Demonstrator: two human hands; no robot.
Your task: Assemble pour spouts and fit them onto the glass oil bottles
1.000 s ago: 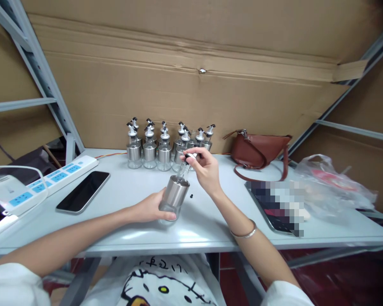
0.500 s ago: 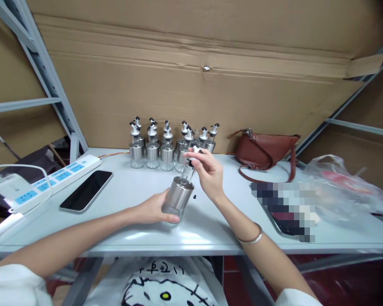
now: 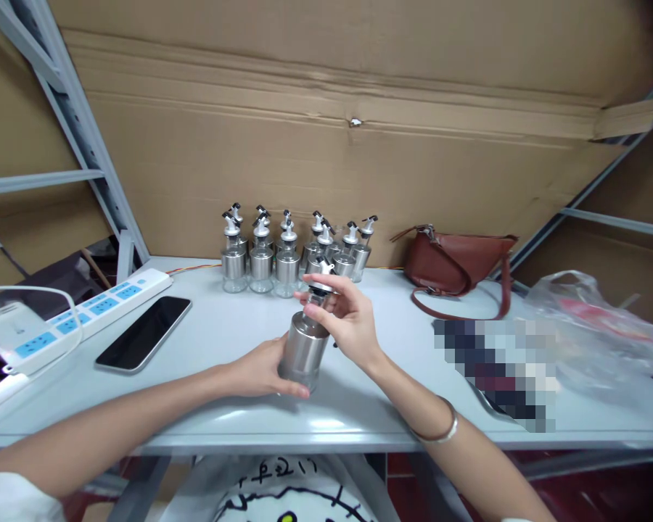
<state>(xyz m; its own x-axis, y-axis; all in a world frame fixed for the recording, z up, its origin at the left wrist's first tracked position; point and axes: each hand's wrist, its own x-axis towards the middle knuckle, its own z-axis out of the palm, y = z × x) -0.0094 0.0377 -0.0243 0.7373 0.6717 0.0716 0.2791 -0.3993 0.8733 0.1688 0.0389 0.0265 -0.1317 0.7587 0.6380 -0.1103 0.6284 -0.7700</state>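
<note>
My left hand (image 3: 258,368) is wrapped round the lower part of a glass oil bottle (image 3: 305,346) with a brushed-metal sleeve. The bottle leans slightly to the right, close to the tabletop. At its neck, my right hand (image 3: 355,320) grips the pour spout (image 3: 322,287), a black and silver cap, between thumb and fingers. The spout sits at the mouth of the bottle; whether it is fully seated I cannot tell. A tiny black piece (image 3: 335,345) lies by the right hand, mostly hidden. Behind stand several similar oil bottles (image 3: 261,262) with spouts.
A phone (image 3: 144,333) and a white power strip (image 3: 95,310) lie on the left of the table (image 3: 212,420). To the right are a brown leather bag (image 3: 457,264), a pixelated item (image 3: 495,373) and a clear plastic bag (image 3: 593,333). Cardboard (image 3: 239,152) forms the back wall.
The bottle has come more upright. My right hand has moved down and slightly left, bringing the spout lower against the neck.
</note>
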